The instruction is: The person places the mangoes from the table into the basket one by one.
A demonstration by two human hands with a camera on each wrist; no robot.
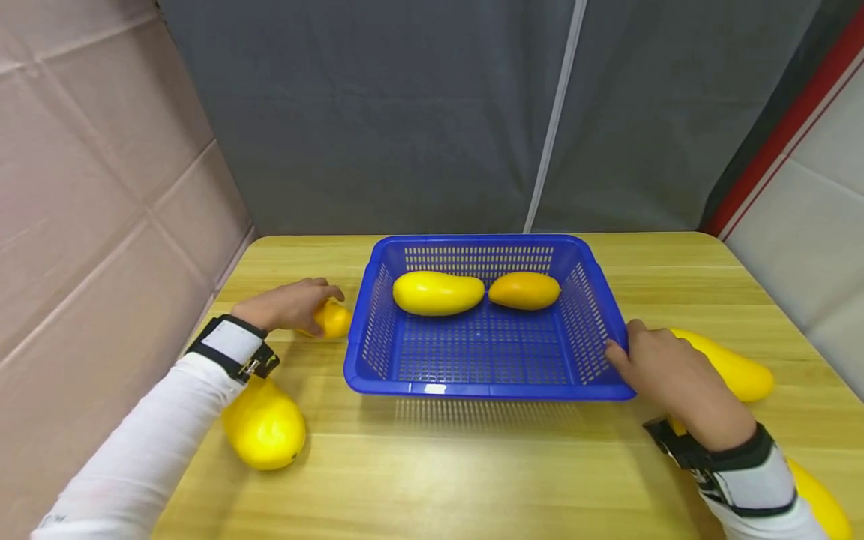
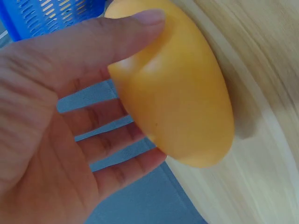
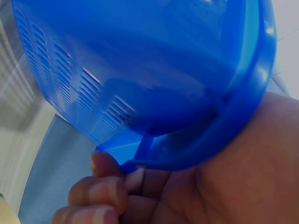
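Note:
A blue slotted basket (image 1: pixel 594 315) sits mid-table with a yellow mango (image 1: pixel 437 292) and an orange-yellow mango (image 1: pixel 524 290) at its far side. My left hand (image 1: pixel 292 304) grips a small yellow mango (image 1: pixel 333 319) lying left of the basket; thumb and fingers wrap that mango (image 2: pixel 182 98) in the left wrist view. My right hand (image 1: pixel 664 367) grips the basket's right rim near the front corner. From below, the right wrist view shows the fingers (image 3: pixel 100 196) curled under the rim (image 3: pixel 233 116).
A round yellow mango (image 1: pixel 265 425) lies under my left forearm near the table's left edge. A long yellow mango (image 1: pixel 732 367) lies behind my right hand, and another (image 1: pixel 820 499) beside my right wrist. Padded walls and a grey curtain surround the wooden table (image 1: pixel 472 465).

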